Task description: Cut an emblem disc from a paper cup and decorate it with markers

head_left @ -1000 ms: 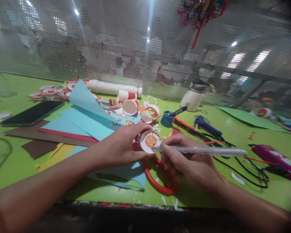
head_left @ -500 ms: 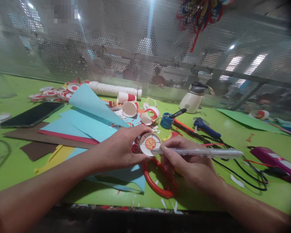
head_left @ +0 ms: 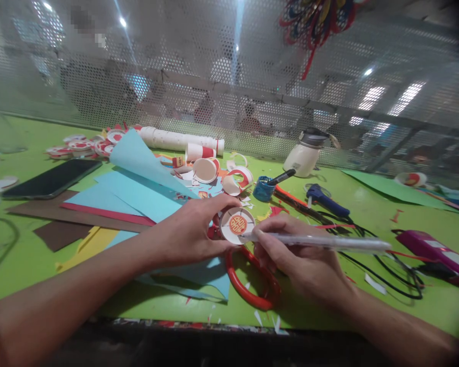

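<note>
Hands meet over a green table [head_left: 367,204]: the left hand [head_left: 191,232] pinches a paper cup [head_left: 237,225] on its side, base toward the camera, while the right hand [head_left: 298,260] grips a pen [head_left: 317,241] — long axis level, tip at the base's edge. A loose pinch could let the cup roll, smearing the mark — blue paper [head_left: 137,191] lies beneath.
</note>
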Demonstrator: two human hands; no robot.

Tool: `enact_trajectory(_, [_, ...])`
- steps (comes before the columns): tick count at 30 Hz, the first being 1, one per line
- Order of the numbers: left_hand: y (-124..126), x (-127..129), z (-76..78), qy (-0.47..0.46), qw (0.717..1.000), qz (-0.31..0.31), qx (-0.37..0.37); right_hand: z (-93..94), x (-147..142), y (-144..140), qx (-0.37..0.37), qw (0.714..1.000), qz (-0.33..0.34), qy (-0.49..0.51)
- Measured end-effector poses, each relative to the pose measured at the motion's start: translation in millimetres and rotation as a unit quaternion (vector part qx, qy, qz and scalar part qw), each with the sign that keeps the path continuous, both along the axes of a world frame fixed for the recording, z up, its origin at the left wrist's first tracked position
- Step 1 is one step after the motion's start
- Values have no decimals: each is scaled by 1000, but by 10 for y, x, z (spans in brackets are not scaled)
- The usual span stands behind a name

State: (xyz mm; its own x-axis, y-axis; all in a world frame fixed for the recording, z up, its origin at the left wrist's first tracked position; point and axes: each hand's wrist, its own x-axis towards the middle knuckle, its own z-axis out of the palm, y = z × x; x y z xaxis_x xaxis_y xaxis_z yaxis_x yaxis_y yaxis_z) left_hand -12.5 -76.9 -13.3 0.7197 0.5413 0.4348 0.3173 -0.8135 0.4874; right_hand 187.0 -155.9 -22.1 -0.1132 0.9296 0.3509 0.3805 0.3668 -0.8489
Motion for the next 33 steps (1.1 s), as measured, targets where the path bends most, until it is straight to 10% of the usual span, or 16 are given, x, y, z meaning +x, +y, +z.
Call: enact_trajectory(33, [4, -12, 8, -2, 1000, -7, 5, -5, -4, -14, 49, 999, -12, -1])
